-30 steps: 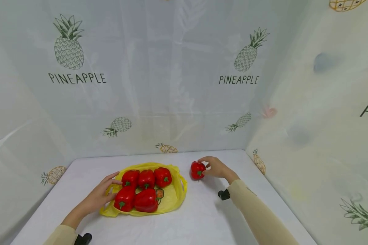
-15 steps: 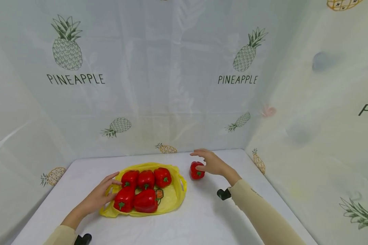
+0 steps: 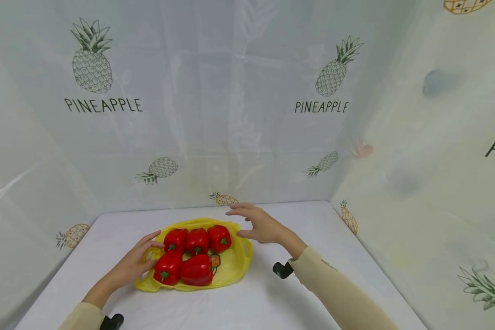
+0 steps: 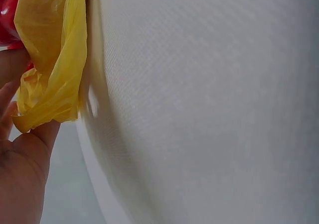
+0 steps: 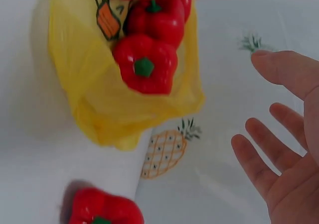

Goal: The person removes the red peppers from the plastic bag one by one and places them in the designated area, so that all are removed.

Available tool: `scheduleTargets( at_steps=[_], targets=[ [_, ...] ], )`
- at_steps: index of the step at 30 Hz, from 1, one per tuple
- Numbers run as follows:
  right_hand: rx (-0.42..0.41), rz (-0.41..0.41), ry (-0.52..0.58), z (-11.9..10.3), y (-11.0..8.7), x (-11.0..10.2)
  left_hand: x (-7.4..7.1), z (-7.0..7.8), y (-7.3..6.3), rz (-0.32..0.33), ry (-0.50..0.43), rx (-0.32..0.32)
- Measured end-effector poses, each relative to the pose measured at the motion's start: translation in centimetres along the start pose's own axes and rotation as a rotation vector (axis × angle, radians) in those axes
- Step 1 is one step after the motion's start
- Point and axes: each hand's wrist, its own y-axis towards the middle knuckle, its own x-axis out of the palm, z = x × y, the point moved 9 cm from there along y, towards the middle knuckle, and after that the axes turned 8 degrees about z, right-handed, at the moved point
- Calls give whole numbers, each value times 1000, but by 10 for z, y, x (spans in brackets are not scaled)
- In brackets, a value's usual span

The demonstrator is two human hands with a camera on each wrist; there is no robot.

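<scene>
Several glossy red bell peppers (image 3: 197,270) with green stems lie in and on a spread yellow plastic bag (image 3: 237,270). At the bag's left edge is my left hand (image 3: 128,268), fingers and thumb spread apart, touching the plastic beside the nearest peppers. In the left wrist view, the bag's edge (image 4: 70,59) hides part of the thumb. Over the bag's right end hovers my right hand (image 3: 260,224), fingers extended and holding nothing. A single red bell pepper (image 5: 104,209) lies on the table outside the bag; in the head view the right hand hides nearly all of it.
The white table (image 3: 181,311) meets pineapple-print sheets (image 3: 239,114) at its back and sides. Black wrist devices (image 3: 283,269) show at both cuffs.
My right hand has let go of the lone bell pepper, lifted, and moved left toward the bag. That pepper stayed in place. The left hand has not moved.
</scene>
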Motion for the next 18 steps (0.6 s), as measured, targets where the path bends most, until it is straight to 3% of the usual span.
scheduleTargets(
  at_steps=[11, 18],
  targets=[
    [-60, -106, 61, -31, 10, 56, 1, 1, -1, 1, -5, 5],
    [-117, -157, 45, -39, 12, 91, 1, 1, -1, 1, -3, 3]
  ],
)
